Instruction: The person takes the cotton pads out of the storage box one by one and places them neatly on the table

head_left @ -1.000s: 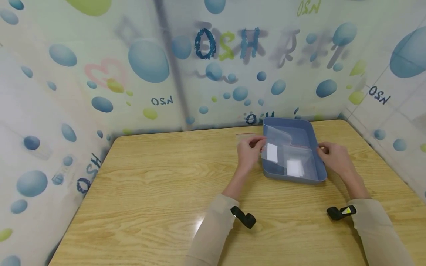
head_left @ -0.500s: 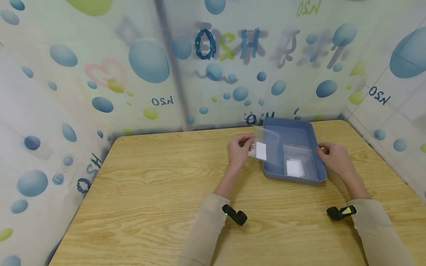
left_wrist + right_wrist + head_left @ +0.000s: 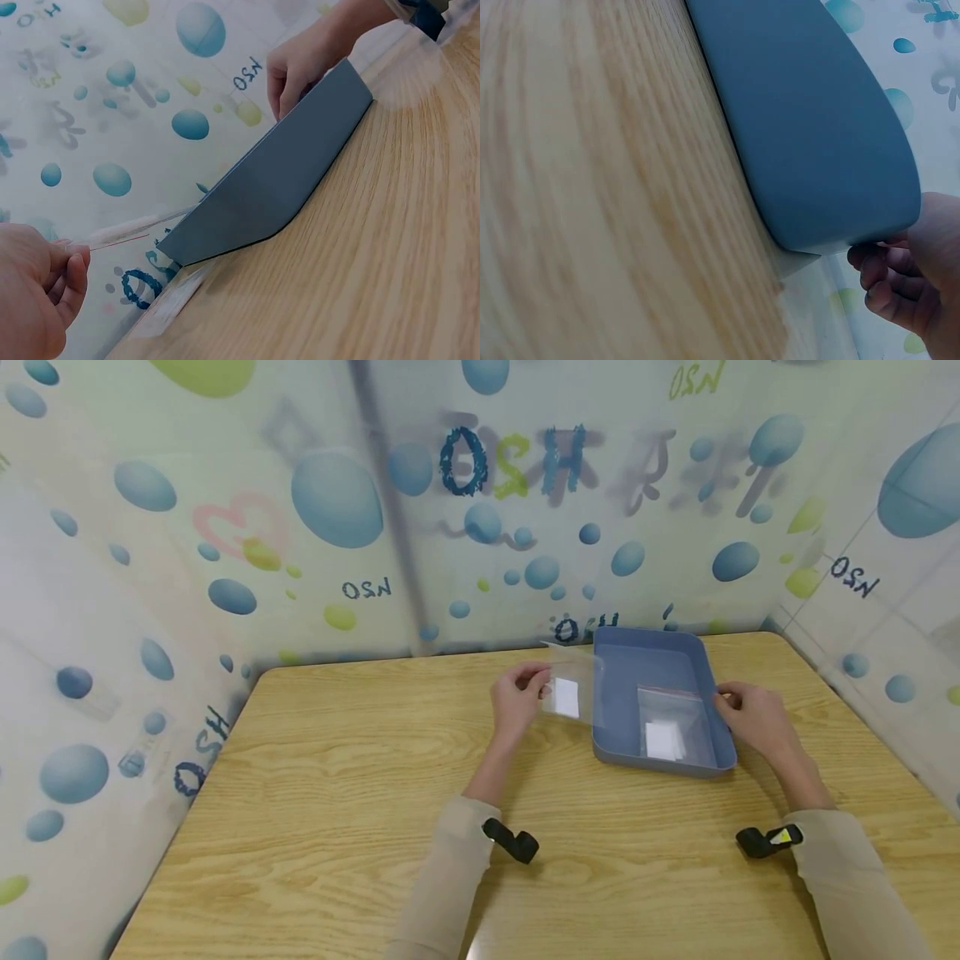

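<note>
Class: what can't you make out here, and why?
Tray interior: left wrist view, hidden by its wall.
Bag inside: right wrist view, hidden by tray.
Any print on white piece in held bag: head view, too small.
Left hand, partly: left wrist view, cut off by left edge.

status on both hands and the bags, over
Left hand pinching a clear bag. Right hand gripping blue tray by its rim, second bag inside. Possible obstacle: another bag on table beside tray.

Head view well lit, sm. glare on table [image 3: 337,793] btm ctr; wrist views dim, R wrist grain soft.
</note>
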{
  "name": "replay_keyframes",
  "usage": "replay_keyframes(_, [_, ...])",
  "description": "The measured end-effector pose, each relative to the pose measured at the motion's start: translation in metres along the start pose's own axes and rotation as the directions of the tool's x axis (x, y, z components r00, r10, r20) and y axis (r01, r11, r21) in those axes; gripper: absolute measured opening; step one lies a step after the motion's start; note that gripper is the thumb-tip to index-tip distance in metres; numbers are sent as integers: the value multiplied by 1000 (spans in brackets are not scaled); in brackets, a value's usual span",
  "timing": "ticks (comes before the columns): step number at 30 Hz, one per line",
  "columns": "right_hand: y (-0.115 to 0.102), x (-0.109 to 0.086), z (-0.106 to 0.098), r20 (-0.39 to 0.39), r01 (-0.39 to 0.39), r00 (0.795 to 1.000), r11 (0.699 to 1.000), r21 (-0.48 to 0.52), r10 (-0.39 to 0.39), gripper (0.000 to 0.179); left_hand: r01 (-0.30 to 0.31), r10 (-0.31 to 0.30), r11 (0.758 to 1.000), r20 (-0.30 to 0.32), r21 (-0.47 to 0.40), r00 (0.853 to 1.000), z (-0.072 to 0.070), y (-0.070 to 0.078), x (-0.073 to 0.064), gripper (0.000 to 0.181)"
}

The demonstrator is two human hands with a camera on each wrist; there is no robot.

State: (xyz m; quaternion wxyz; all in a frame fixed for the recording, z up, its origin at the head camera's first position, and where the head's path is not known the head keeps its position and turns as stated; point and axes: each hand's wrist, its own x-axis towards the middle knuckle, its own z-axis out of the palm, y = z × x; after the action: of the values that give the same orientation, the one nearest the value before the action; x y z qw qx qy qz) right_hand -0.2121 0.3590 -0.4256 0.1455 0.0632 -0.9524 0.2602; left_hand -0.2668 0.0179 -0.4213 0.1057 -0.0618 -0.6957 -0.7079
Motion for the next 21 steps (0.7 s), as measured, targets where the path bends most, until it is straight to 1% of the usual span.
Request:
replay_keyframes(5, [0,0,0,1,-2,1000,1000,-1,2,31,0,0,1000,-24,13,1000,-9,-2,3,10])
replay_keyframes(14, [0,0,0,3,-12,1000,1000,6,12,31,33,-32,999,-54,26,998,-26,-3,7,10])
replay_keyframes(21, [1,0,1,8,-16,1000,1000,5,16,31,39,-33,998,-100,56,994,-37,-5,11,10])
